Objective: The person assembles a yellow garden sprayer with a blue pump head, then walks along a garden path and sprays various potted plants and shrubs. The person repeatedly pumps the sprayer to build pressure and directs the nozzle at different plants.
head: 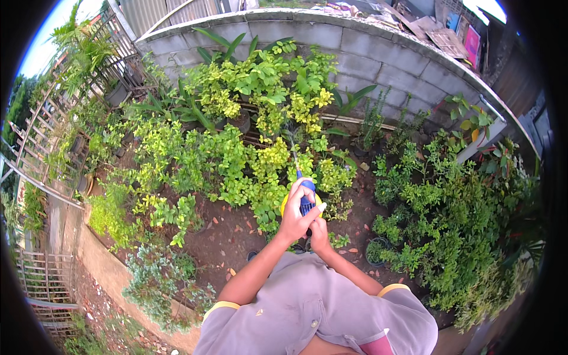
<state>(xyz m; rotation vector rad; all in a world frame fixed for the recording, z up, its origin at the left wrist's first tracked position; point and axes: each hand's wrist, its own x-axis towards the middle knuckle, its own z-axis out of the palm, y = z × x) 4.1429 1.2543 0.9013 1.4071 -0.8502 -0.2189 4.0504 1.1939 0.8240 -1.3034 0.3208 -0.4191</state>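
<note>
A blue and yellow hand-held spray bottle (307, 202) is between my hands in front of my chest, its nozzle pointing away from me. My left hand (296, 208) wraps round its blue upper part from the left. Lower down and to the right, my right hand (318, 233) is closed at its near end, partly hidden by the left hand. A thin spray of water (291, 137) leaves the nozzle towards yellow-green leafy shrubs (270, 155). Most of the yellow part is hidden behind my fingers.
A grey concrete-block wall (364, 49) curves behind the shrubs. Dense green plants (448, 213) grow on the right, near a small potted plant (377, 251). On the left are a silvery-leaved shrub (153, 284), a concrete kerb (106, 270) and a slatted fence (42, 128). Dry leaves lie on the soil (213, 244).
</note>
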